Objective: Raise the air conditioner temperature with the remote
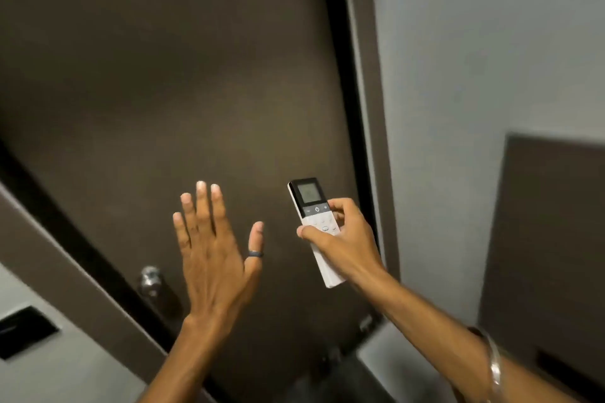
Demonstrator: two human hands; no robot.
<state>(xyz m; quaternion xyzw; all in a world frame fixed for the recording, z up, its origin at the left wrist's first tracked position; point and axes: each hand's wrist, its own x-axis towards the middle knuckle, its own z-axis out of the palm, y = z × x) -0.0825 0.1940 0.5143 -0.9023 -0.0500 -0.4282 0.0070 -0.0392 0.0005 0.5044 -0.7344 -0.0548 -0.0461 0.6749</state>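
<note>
A slim white remote (311, 206) with a dark top and a small grey screen is held upright in front of a dark brown door. My right hand (340, 239) grips it around the middle, thumb lying across the lower buttons and fingers behind the body. My left hand (212, 245) is raised to the left of the remote, palm away from me, fingers spread and holding nothing; a dark ring sits on the thumb. No air conditioner shows in the head view.
The dark brown door (163, 91) fills the view, with a metal knob (150, 278) at lower left. A black door frame (343, 91) runs down the right beside a grey wall (474, 59). A dark panel (550, 239) hangs at right.
</note>
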